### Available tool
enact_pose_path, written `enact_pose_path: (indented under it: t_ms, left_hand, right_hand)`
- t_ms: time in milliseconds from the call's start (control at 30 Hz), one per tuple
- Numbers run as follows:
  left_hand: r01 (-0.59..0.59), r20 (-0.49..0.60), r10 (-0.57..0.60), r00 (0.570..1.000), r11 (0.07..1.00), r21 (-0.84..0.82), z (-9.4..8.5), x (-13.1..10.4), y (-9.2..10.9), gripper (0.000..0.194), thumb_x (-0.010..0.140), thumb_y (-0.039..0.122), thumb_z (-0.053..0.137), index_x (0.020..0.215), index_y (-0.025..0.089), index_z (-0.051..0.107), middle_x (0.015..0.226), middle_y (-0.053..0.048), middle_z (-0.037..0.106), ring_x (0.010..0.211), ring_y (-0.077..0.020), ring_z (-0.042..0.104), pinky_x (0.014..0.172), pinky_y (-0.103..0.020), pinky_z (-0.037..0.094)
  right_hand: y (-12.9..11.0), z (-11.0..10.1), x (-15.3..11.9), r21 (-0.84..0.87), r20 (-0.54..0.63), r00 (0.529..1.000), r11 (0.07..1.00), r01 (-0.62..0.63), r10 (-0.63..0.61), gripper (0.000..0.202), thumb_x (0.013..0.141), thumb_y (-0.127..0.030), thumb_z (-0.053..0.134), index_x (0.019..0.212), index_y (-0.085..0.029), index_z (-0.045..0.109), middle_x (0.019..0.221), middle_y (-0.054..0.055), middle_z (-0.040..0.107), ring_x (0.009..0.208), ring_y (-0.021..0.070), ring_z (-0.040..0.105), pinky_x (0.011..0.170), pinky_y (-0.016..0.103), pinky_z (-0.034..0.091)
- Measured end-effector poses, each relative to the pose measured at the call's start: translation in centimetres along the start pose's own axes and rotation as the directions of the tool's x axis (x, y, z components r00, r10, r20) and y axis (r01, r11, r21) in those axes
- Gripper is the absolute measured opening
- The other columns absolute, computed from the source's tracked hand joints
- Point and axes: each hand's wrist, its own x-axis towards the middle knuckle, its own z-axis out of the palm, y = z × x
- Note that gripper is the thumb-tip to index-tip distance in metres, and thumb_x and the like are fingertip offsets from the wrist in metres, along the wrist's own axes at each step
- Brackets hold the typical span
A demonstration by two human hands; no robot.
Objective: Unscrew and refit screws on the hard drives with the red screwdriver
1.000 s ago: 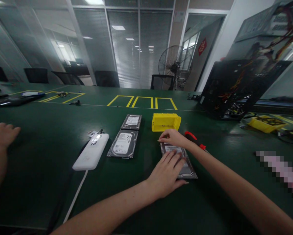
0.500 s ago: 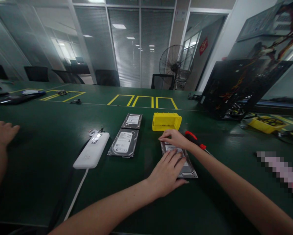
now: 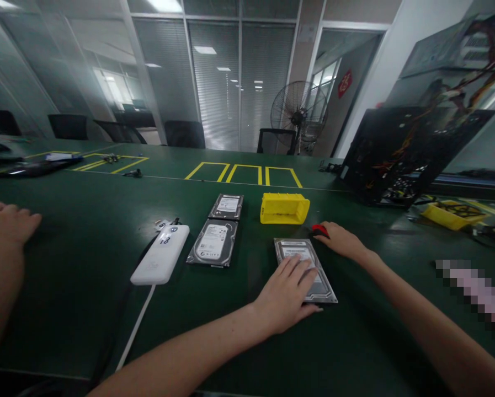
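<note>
A hard drive [image 3: 324, 289] lies label up on the green table in front of me. My left hand [image 3: 286, 295] rests on it with fingers stretched across the label and the thumb beside its near edge. Just beyond the drive's far right corner, my right hand [image 3: 342, 240] is closed over the handle of a red and black screwdriver [image 3: 320, 230]; the hand covers most of it. Two other hard drives lie end to end to the left, a nearer one [image 3: 213, 242] and a farther one [image 3: 227, 206].
A yellow bin [image 3: 284, 219] lies on its side beyond the drive. At left are a white power bank [image 3: 160, 256] with a cable and another person's hand [image 3: 7, 223]. A black computer case [image 3: 400, 151] and a yellow tray [image 3: 441, 216] stand at right.
My right hand has left the drive's far edge and moved right onto the screwdriver handle. My left hand stays on the drive. The view has shifted slightly.
</note>
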Motion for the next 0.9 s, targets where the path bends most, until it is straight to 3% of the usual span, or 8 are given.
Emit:
enact_pose_path:
  t_ms: [167,233,300,400,467,633,767,900]
  left_hand:
    - [0.011,0.006,-0.011,1.000,1.000,-0.009,0.0,0.0,0.0,0.060,0.086,0.050,0.043,0.134,0.016,0.032,0.141,-0.011,0.036,0.134,-0.0245,0.025,0.110,-0.042,0.024]
    - [0.017,0.013,-0.017,1.000,1.000,-0.014,0.0,0.1,0.1,0.060,0.086,0.050,0.043,0.134,0.016,0.032,0.141,-0.011,0.036,0.134,-0.0249,0.024,0.110,-0.042,0.023]
    - [0.022,0.022,-0.022,1.000,1.000,-0.017,0.1,0.3,0.1,0.061,0.085,0.049,0.045,0.134,0.015,0.032,0.141,-0.011,0.036,0.134,-0.0259,0.024,0.110,-0.042,0.024]
    - [0.018,0.035,-0.017,0.999,1.000,-0.015,0.1,0.5,0.1,0.062,0.084,0.048,0.048,0.134,0.015,0.033,0.141,-0.012,0.036,0.134,-0.0273,0.024,0.110,-0.043,0.025]
    - [0.014,0.037,-0.013,0.999,1.000,-0.009,0.2,0.6,0.1,0.063,0.083,0.046,0.051,0.134,0.015,0.033,0.141,-0.012,0.035,0.134,-0.0279,0.024,0.110,-0.043,0.025]
    - [0.004,0.048,-0.004,0.999,1.000,-0.008,0.4,0.7,0.0,0.063,0.083,0.043,0.052,0.135,0.015,0.031,0.142,-0.013,0.035,0.134,-0.0287,0.024,0.108,-0.045,0.027]
    - [0.011,0.052,-0.010,0.999,1.000,-0.003,0.6,0.6,0.0,0.063,0.083,0.044,0.051,0.135,0.014,0.031,0.142,-0.013,0.033,0.134,-0.0286,0.022,0.108,-0.046,0.028]
    - [0.013,0.055,-0.014,0.998,1.000,0.012,0.6,0.7,0.0,0.063,0.083,0.044,0.051,0.134,0.014,0.031,0.142,-0.013,0.033,0.134,-0.0283,0.022,0.108,-0.045,0.027]
  right_hand:
    - [-3.7,-5.5,-0.4,0.394,-0.242,0.969,0.907,0.150,-0.055,0.041,0.087,-0.040,0.043,0.118,-0.014,0.044,0.099,0.011,0.058,0.084,0.0201,0.059,0.080,0.035,0.047]
    - [-5.9,-8.2,-0.3,0.666,-0.394,0.918,0.676,0.316,-0.042,0.045,0.087,-0.041,0.040,0.127,-0.023,0.032,0.099,0.005,0.055,0.077,0.0150,0.059,0.070,0.030,0.050]
    - [-8.5,-10.0,0.1,0.805,-0.507,0.861,0.379,0.456,0.041,0.040,0.086,-0.040,0.040,0.124,-0.029,0.030,0.101,0.002,0.053,0.079,0.0122,0.058,0.066,0.025,0.050]
    - [-12.3,-10.7,1.3,0.847,-0.529,0.825,0.075,0.526,0.196,0.035,0.083,-0.047,0.044,0.111,-0.029,0.036,0.086,-0.002,0.052,0.068,0.0081,0.056,0.058,0.019,0.047]
    - [-14.1,-10.1,2.1,0.838,-0.513,0.816,-0.049,0.543,0.265,0.037,0.078,-0.053,0.050,0.099,-0.025,0.038,0.075,-0.004,0.049,0.055,0.0062,0.050,0.047,0.017,0.041]
    - [-15.2,-8.6,2.9,0.787,-0.532,0.790,-0.166,0.594,0.304,0.035,0.077,-0.049,0.057,0.088,-0.024,0.035,0.067,-0.006,0.046,0.045,0.0035,0.041,0.038,0.016,0.032]
    - [-14.8,-8.5,2.9,0.738,-0.577,0.744,-0.176,0.652,0.336,0.032,0.079,-0.048,0.054,0.083,-0.023,0.034,0.064,-0.007,0.045,0.043,0.0032,0.040,0.037,0.016,0.031]
    - [-15.2,-8.4,3.0,0.695,-0.643,0.718,-0.190,0.693,0.268,0.031,0.080,-0.045,0.055,0.080,-0.023,0.033,0.062,-0.008,0.046,0.041,0.0035,0.041,0.035,0.016,0.031]
